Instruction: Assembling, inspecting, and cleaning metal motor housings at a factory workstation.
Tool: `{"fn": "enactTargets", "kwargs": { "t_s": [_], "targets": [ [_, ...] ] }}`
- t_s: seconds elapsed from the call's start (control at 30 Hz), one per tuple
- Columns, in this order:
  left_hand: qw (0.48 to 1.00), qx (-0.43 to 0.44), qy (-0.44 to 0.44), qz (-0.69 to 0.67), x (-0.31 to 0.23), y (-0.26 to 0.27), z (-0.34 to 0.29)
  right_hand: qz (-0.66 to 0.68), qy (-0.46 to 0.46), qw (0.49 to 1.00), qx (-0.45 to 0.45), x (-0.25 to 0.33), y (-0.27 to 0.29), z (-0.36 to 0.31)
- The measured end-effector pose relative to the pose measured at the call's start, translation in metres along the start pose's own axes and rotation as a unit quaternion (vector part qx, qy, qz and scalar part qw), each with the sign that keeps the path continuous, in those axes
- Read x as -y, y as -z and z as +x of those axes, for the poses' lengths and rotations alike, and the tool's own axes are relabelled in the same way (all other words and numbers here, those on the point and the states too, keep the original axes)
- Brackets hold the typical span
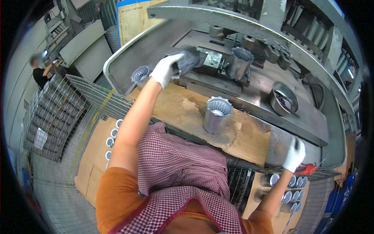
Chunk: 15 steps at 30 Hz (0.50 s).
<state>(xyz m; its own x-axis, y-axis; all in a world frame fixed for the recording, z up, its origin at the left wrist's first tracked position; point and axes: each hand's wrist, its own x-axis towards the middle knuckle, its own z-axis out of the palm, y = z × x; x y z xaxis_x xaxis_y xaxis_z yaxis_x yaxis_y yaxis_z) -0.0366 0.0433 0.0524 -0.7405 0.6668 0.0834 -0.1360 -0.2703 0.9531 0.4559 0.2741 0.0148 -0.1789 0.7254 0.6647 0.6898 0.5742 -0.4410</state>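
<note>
The gloved left hand [168, 69] gripped a grey rag [189, 58] over the steel press desk [156, 46]. The gloved right hand [294, 154] closed on the desk's near edge. A fluted metal cup [217, 115] stood on a worn wooden board [187, 113]; wire crates [54, 113] lined the workshop floor.

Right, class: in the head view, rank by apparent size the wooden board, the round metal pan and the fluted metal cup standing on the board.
1. wooden board
2. round metal pan
3. fluted metal cup; close to the pan, and nearer the camera, so unsure.
</note>
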Motion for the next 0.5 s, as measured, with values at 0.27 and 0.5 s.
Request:
{"fn": "enactTargets", "kwargs": {
  "t_s": [0.27,0.5],
  "targets": [
    [0.874,0.036,-0.120,0.470,0.050,-0.045,0.082,-0.005,-0.119,0.993,0.009,-0.113,0.009,-0.019],
    [0.686,0.031,-0.013,0.727,0.032,-0.082,0.074,-0.020,-0.173,0.985,0.004,-0.103,0.008,-0.021]
  ]
}}
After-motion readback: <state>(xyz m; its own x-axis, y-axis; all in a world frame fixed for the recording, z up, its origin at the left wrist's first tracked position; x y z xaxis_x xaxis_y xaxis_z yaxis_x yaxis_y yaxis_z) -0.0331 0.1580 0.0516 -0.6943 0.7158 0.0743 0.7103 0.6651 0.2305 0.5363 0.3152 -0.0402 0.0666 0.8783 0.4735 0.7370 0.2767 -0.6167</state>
